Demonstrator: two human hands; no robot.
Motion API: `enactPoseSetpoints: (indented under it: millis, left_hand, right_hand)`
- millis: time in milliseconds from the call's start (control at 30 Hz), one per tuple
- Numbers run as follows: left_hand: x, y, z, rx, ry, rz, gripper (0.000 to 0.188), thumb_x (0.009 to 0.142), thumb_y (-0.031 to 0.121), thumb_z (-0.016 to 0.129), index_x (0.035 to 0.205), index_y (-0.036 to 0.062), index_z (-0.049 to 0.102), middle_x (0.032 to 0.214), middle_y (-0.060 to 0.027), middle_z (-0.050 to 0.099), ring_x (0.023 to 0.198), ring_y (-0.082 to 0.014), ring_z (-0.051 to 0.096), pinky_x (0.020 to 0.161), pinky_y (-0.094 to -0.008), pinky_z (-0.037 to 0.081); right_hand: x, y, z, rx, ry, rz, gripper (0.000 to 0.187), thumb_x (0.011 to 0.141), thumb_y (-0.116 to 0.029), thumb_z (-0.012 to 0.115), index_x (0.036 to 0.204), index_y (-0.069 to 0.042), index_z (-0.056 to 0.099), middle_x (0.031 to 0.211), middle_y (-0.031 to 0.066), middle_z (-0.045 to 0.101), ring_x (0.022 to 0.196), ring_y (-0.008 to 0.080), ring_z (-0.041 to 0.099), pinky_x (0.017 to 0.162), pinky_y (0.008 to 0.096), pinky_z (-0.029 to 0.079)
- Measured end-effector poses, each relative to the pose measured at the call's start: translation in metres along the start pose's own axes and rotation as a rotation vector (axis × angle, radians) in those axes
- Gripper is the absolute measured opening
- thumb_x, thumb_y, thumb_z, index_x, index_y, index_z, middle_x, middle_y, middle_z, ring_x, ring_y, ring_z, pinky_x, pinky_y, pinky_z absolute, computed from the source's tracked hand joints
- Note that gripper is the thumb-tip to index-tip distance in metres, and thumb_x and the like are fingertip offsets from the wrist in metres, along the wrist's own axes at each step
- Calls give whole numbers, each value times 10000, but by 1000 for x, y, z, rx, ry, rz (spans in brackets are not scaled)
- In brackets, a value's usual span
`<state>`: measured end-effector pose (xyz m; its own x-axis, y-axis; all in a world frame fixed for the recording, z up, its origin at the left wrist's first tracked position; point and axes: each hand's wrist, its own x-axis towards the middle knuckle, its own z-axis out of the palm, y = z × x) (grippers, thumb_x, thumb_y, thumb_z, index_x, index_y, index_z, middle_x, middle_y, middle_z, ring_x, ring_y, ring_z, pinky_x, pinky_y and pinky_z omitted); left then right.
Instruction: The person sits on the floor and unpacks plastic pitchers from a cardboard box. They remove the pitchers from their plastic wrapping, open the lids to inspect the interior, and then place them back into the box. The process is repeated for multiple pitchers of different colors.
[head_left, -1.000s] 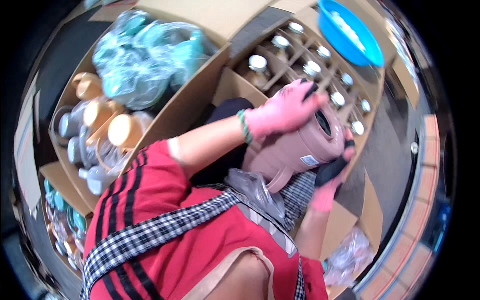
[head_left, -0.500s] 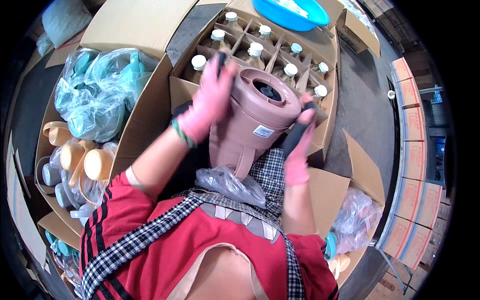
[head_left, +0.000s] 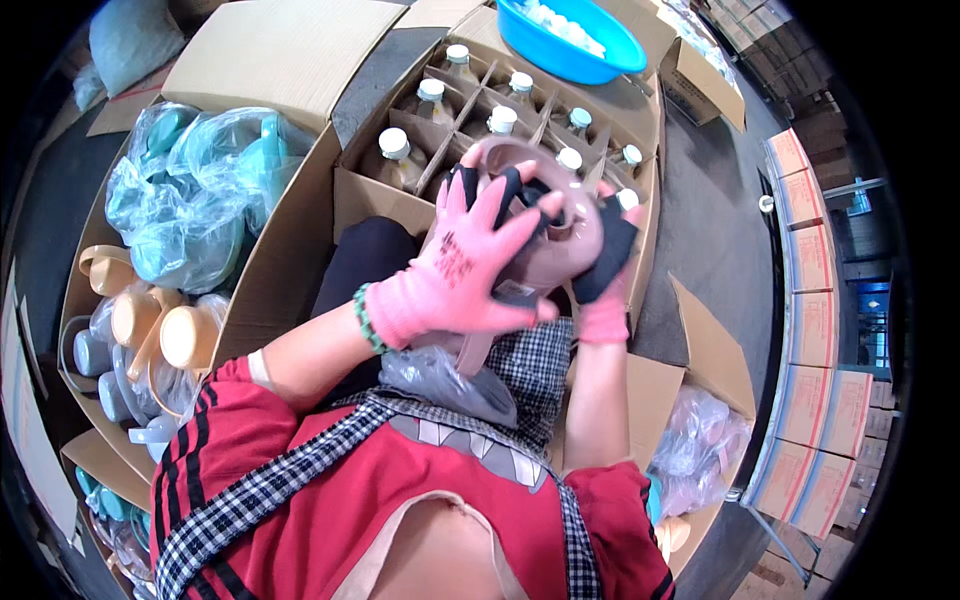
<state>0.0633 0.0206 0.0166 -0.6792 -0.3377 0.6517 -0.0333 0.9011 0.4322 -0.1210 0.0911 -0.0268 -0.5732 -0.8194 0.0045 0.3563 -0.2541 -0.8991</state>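
A mauve plastic jug (head_left: 535,262) with a side handle (head_left: 474,352) stands tilted over my lap, its ringed round end facing up. A dark opening (head_left: 540,193) shows in that end, partly behind fingers. My left hand (head_left: 470,255), in a pink glove with dark fingertips, lies across the jug, fingers spread and slightly blurred. My right hand (head_left: 606,262), gloved alike, is closed round the jug's right side near the rim. Below the handle, a crumpled clear plastic bag (head_left: 448,383) rests on my lap. The jug's lower body is largely hidden by my left hand.
Ahead, a divided carton (head_left: 385,203) holds several glass bottles with white caps (head_left: 394,143). A blue basin (head_left: 580,50) of white pieces stands behind it. The left carton (head_left: 275,260) contains bagged teal jugs (head_left: 190,200) and cream ones. Another open carton (head_left: 715,345) is at right.
My left hand has moved from the jug's left side across its upper end, fingers now spread over it. My right hand stays on the right side. The view has shifted slightly.
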Motion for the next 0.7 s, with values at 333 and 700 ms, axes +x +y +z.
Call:
enactPoseSetpoints:
  millis: [333, 700]
  left_hand:
    - [30, -35, -18, -819, 280, -618, 473, 619, 216, 734, 989, -15, 550, 847, -50, 598, 751, -95, 543, 688, -242, 452]
    - [38, -46, 4, -705, 481, -415, 478, 611, 219, 766, 953, -18, 529, 863, -86, 602, 786, -125, 566, 701, -262, 460]
  right_hand:
    - [-11, -38, 52, -1323, -188, -1134, 791, 654, -254, 697, 1282, -37, 269, 1264, 227, 309, 1164, 374, 331, 975, 437, 254]
    - [38, -35, 69, -827, -87, -362, 714, 770, -634, 403, 971, 43, 507, 756, 138, 576, 661, 238, 598, 592, 326, 496]
